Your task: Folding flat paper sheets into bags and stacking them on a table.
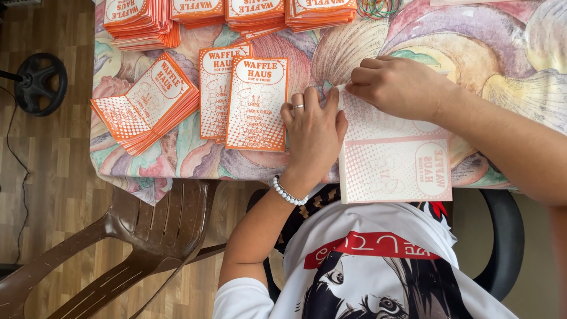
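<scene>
The left hand (pixel 313 133) lies palm-down on the near left edge of a pale paper stack (pixel 394 155), fingers extended and pressing rather than closed around anything; a ring sits on one finger and a white bead bracelet (pixel 287 192) circles the wrist. The right hand (pixel 394 85) rests at the far edge of the same stack, its fingers curled inward and the fingertips pinching the top sheet at its upper left corner (the exact contact point is hidden under the knuckles), so this grip is clenched on the paper. The stack lies flat on the surface (pixel 502 47), which is covered by a cloth with a pastel shell pattern, and its near end overhangs the edge toward the person's lap. The stack's top sheet shows a faint pink dotted print, paler than the neighbouring items. Just left of the left hand lie two orange-and-white printed leaflets (pixel 257 103), overlapping each other. Further left sits a fanned pile of orange leaflets (pixel 144 103), tilted on the cloth. Along the far edge stand several taller orange stacks (pixel 236 13), with a cluster of rubber bands (pixel 378 7) beside them. A brown plastic chair (pixel 147 236) stands at the near left, below the surface edge.
</scene>
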